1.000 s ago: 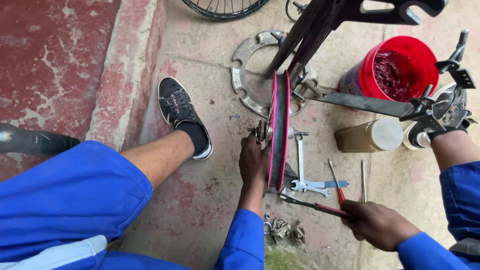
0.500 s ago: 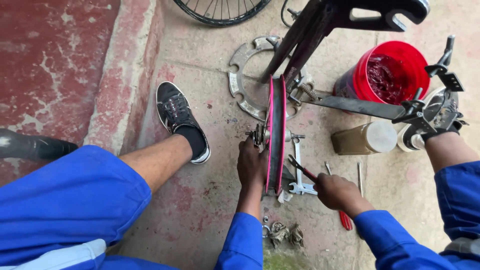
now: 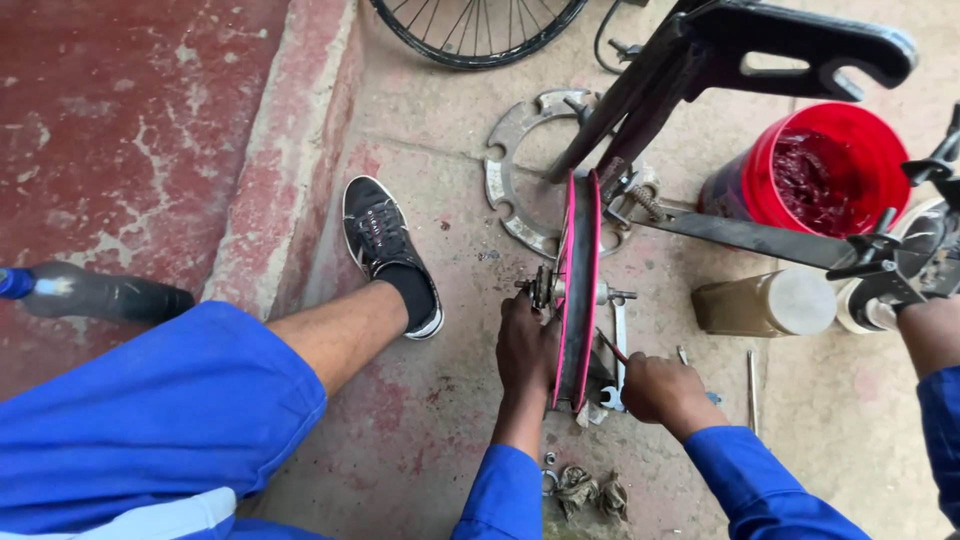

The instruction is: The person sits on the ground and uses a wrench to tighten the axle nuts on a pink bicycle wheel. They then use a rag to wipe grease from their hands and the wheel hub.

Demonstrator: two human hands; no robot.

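Stained concrete floor [image 3: 420,440] beside raised red-painted step [image 3: 150,130]

We see open concrete left of the pink-rimmed wheel [image 3: 578,290], up to the shoe [image 3: 388,250]. Right side crowded: wrench [image 3: 618,355], plastic bottle [image 3: 765,302], red bucket [image 3: 820,170], frame bar [image 3: 740,232]. Rags [image 3: 585,492], possibly, below.

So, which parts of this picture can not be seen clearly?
- Head view: the tool in the right hand is mostly hidden by its fingers; only a thin red shaft shows.
- The left hand fingers are partly hidden behind the pink-rimmed wheel.
- The spoked wheel is cut off by the top edge.
- The small parts by the bottom edge are too small to identify.
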